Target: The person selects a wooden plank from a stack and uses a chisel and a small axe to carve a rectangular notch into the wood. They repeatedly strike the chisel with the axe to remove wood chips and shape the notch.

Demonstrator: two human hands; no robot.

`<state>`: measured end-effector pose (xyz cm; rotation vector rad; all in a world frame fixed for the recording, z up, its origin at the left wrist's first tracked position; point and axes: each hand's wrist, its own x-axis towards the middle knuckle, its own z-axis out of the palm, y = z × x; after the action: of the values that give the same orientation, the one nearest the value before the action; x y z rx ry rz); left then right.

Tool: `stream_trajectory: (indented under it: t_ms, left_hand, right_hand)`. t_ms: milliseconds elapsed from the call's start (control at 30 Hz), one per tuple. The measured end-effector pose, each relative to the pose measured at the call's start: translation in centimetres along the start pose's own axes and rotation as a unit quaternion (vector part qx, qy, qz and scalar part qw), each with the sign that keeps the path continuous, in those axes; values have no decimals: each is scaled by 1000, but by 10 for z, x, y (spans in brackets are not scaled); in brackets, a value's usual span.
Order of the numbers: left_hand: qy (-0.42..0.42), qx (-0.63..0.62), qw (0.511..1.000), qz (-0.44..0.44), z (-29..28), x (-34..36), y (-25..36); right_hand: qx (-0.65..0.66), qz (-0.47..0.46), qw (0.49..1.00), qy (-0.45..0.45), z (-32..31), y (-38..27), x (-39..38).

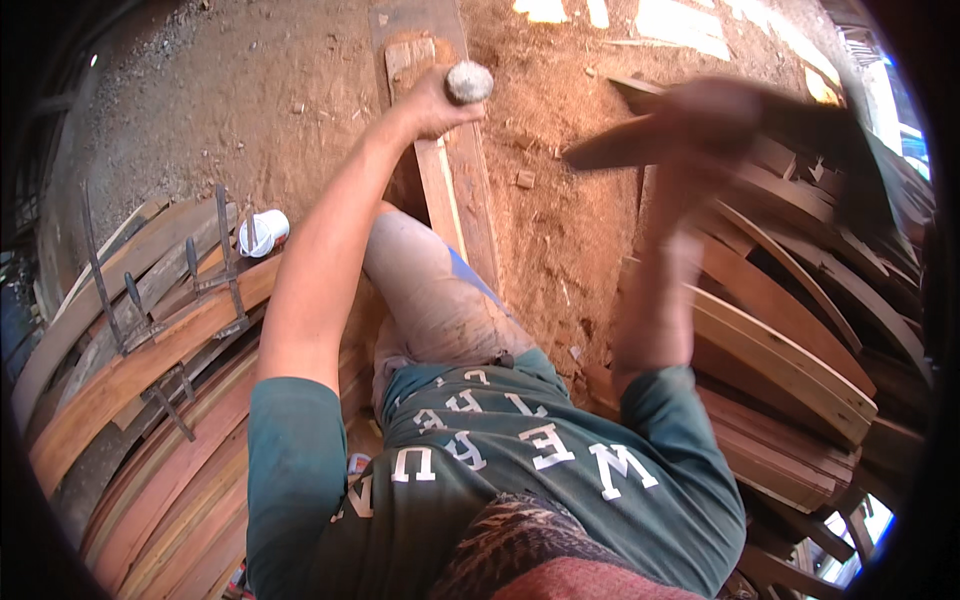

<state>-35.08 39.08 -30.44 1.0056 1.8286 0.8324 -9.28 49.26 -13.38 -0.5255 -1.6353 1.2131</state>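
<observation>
My left hand (pixel 435 110) is closed around an upright object with a pale, round, worn top (pixel 468 82), likely a tool handle, over a narrow board (pixel 440 185) lying on a wider plank (pixel 470 210). The object's lower end is hidden. My right hand (pixel 712 125) is raised at the right and smeared by motion, closed on a dark tool (pixel 615 148) whose blurred shape stretches to either side of the hand; its exact kind is unclear. My bent leg (pixel 430 290) rests beside the plank.
Stacked curved timbers (pixel 160 350) with metal clamps (pixel 230 300) lie at the left, beside a white bucket (pixel 263 232). More curved boards (pixel 770 350) are piled at the right. Sawdust and small offcuts (pixel 525 180) lie on the dirt floor (pixel 220 110).
</observation>
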Motion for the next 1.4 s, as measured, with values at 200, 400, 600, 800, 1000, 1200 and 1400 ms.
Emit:
stream_trajectory:
  t_ms: [200, 400, 600, 800, 1000, 1200, 1400]
  left_hand:
    - [-24, 46, 996, 77, 14, -3, 20]
    - [-33, 10, 999, 30, 24, -17, 2]
    - [-73, 37, 994, 74, 14, -18, 22]
    - [-50, 159, 962, 216, 71, -53, -1]
    - [-34, 200, 930, 306, 100, -73, -24]
    - [33, -25, 999, -19, 12, -18, 17]
    - [30, 16, 999, 4, -1, -15, 36]
  right_hand:
    - [-360, 257, 860, -254, 34, 60, -62]
    - [-177, 80, 981, 22, 7, -39, -6]
    - [-327, 59, 934, -129, 34, 61, -72]
    - [-333, 283, 870, -227, 25, 63, -112]
    - [-268, 482, 818, -163, -19, 69, -141]
    - [-272, 483, 822, -133, -38, 58, -141]
    - [-253, 502, 818, -120, -44, 58, -137]
